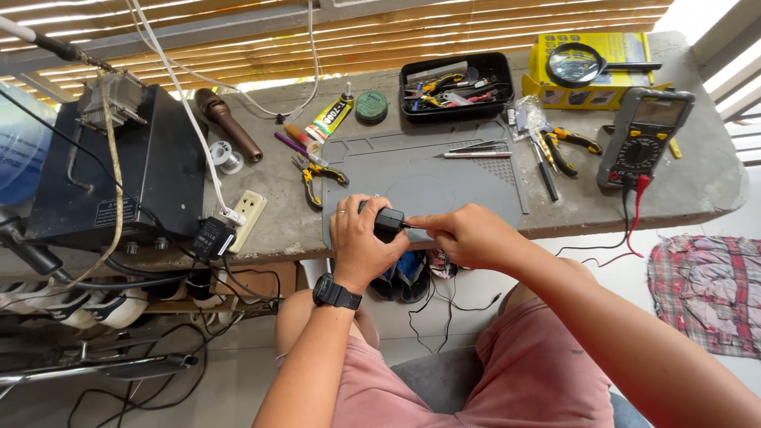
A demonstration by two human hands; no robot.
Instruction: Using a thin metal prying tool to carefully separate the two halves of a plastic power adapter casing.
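Note:
My left hand (358, 242) grips a small black power adapter (388, 220) over the front edge of a grey work mat (444, 178). A ring shows on one finger, and a black watch (336, 293) sits on that wrist. My right hand (468, 235) is closed beside the adapter, pinching a thin metal tool tip against its right side. Most of the adapter is hidden under my fingers.
On the concrete bench lie yellow-handled pliers (321, 176), a glue tube (331, 117), tweezers (476, 150), a black tool tray (456, 85), a magnifier (577, 63) and a multimeter (644, 136) with red and black leads. At the left stand a black box (119, 170) and a socket strip (246, 215).

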